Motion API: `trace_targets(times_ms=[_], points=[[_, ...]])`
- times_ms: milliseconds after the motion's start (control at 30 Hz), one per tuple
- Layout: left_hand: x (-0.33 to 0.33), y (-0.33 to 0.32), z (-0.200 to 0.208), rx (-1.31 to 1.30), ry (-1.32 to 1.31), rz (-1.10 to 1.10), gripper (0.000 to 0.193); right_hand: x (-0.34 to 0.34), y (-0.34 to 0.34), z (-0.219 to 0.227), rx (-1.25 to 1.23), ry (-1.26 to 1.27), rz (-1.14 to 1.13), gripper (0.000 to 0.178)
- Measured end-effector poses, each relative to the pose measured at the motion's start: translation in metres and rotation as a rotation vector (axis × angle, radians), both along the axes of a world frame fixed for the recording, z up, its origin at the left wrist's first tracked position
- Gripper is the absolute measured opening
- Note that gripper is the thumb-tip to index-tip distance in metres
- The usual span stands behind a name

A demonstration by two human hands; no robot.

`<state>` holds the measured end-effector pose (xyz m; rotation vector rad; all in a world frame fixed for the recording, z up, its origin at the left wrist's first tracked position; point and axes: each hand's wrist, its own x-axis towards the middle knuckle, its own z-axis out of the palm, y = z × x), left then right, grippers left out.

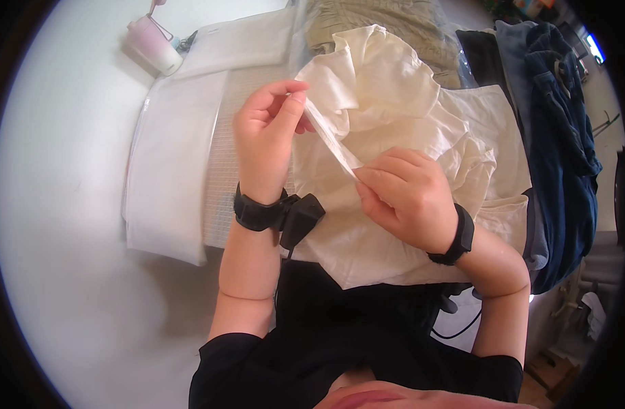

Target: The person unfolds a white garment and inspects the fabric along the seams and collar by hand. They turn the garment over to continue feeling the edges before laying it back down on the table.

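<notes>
Pinching the folded edge (331,140) of a cream cloth (394,88) at upper centre frame, I am holding that edge diagonally, running down rightward from my left hand (268,123) to my right hand (408,194), both closed on it.

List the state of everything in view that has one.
Left hand: pinching the cloth's edge
Right hand: pinching the same edge, nearer the body
Cream cloth: unfolded, rumpled, edge taut between hands
White plastic bags: lying flat
Khaki clothing: bunched
Dark blue clothing: heaped
Wrist straps: fastened
</notes>
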<state>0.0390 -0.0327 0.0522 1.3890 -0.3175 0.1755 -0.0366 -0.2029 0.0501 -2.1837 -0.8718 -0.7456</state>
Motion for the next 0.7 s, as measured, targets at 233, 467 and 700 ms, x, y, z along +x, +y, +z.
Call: trace_targets(times_ms=[233,467,700], points=[[-0.0001,0.0064,-0.0024,-0.041,0.009,-0.109,0.014,-0.0004,-0.0010,0.0005,-0.006,-0.005,-0.062,0.006],[-0.0007,0.0017,-0.0001,-0.029,0.019,-0.094,0.020,0.0014,-0.0034,0.0015,0.008,-0.006,-0.115,0.006],[0.0008,0.0059,0.0024,-0.058,0.094,-0.176,0.025,0.0011,-0.0045,0.0022,0.010,-0.006,-0.134,0.007]])
